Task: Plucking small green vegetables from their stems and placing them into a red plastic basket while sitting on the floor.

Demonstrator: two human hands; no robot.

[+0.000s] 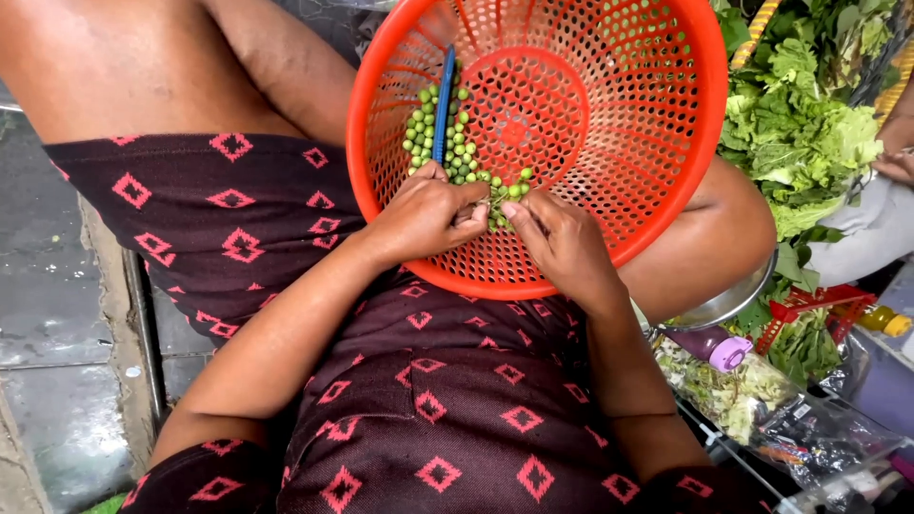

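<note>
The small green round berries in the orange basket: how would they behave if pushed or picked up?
The green berries look round and loose, so a push would probably send them rolling down the tilted orange basket toward its lower rim. They appear small enough to slip from the fingers, yet seem wider than the basket's holes. The ones between the left hand and right hand seem stemmed, so likely steadier.

Basket's [657, 190] right half open

- Leafy greens [800, 133]: piled at the right edge of the ground.
- Metal bowl [728, 303]: below the greens.
- Purple-capped bottle [709, 347]: beside clear plastic bags [762, 400].
- Grey paving [48, 286]: left.
</note>
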